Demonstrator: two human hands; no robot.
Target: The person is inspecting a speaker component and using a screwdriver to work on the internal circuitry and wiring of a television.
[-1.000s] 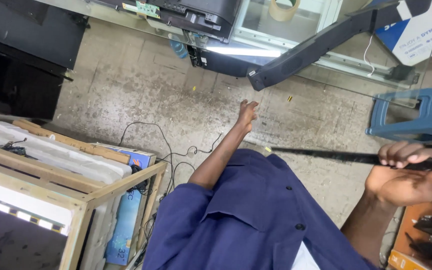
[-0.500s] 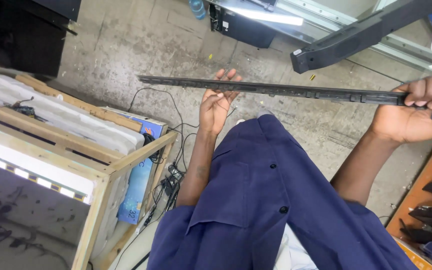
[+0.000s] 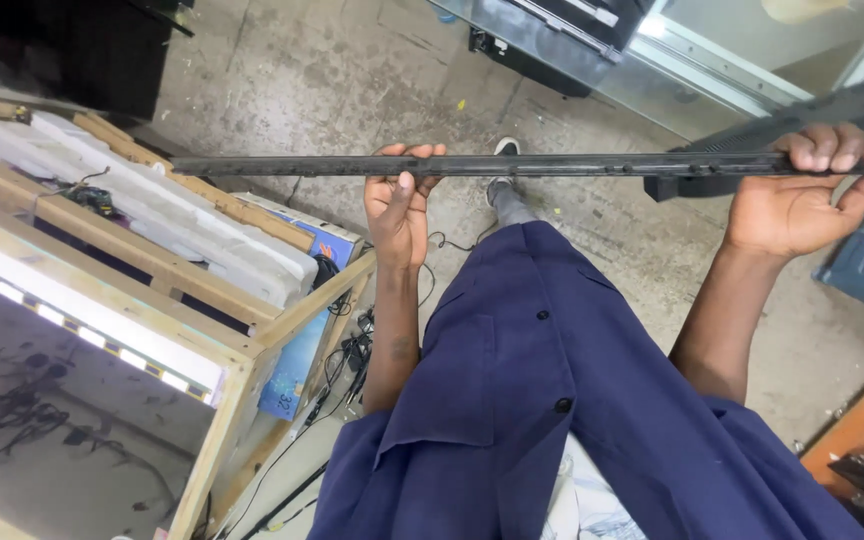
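While both your hands grip the long, thin black plastic strip level, left hand mid-length, right hand at its end, you seem to be inspecting it; keep it steady.

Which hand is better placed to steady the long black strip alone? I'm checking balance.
Probably the left hand: it grips the long black strip near its middle, while the right hand holds one end.

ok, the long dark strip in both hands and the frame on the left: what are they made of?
Long dark strip: looks like matte black plastic or painted metal; thin, straight, dusty, small notches along it. Cannot tell which. Left hand and right hand grip it.
Frame: bare light wood, unfinished, grain and square-cut joints visible.
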